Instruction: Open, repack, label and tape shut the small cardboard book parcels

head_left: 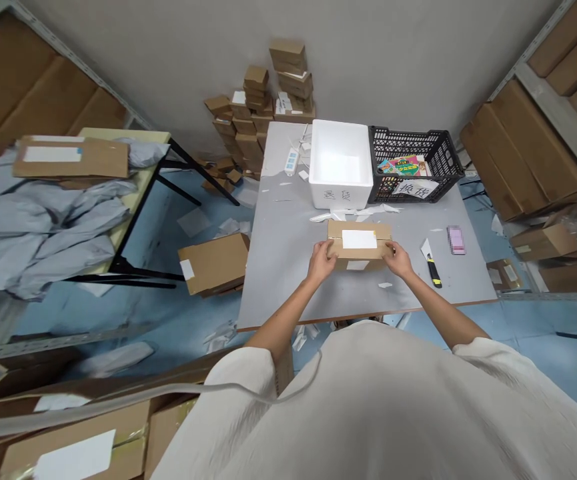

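Observation:
A brown cardboard box (335, 230) with a white label on top and another on its near side is between my hands, at the front middle of the grey table (288, 267). My left hand (322, 261) grips its left end, fingers bent against the cardboard. At the opposite end, my right hand (397, 259) holds the box with thumb and fingers. A black and yellow utility knife (433, 270) lies to the right of my right hand. Farther right is a pink, blurred phone-like object (456, 240). The inside of the box is hidden.
Behind the box stand a white bin (341, 193) and a black plastic crate (383, 190) with colourful packets inside. A power strip (291, 162) lies at the back left. Cardboard boxes (251, 143) are stacked by the wall; another box (213, 263) sits left of the table.

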`<action>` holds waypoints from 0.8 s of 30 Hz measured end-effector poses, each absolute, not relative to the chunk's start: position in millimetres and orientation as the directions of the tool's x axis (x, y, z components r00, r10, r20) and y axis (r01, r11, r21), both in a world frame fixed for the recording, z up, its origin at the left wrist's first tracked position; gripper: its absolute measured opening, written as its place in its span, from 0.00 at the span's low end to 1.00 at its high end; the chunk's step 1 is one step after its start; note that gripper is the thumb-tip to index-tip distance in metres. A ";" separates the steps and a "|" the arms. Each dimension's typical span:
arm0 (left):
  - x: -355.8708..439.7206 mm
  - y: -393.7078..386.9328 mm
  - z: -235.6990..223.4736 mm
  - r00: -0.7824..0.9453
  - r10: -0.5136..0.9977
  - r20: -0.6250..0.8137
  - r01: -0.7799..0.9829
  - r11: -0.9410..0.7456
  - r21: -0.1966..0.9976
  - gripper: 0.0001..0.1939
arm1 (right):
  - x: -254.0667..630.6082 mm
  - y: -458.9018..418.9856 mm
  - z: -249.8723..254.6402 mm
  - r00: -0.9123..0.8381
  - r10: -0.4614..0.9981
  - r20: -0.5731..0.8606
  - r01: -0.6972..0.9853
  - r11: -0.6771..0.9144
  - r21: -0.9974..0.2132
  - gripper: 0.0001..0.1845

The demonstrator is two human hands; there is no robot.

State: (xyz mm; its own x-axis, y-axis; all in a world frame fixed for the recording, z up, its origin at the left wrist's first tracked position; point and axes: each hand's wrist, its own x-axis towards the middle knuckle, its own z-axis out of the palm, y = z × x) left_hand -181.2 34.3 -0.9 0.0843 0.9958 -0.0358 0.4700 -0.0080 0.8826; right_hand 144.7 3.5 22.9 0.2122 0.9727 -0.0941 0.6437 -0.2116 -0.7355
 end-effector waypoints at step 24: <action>-102.1 -2.3 -8.9 0.159 0.987 0.004 0.707 -0.117 0.697 0.25 | 248.1 -28.3 1.5 0.117 0.985 -0.130 0.553 -0.173 -0.815 0.24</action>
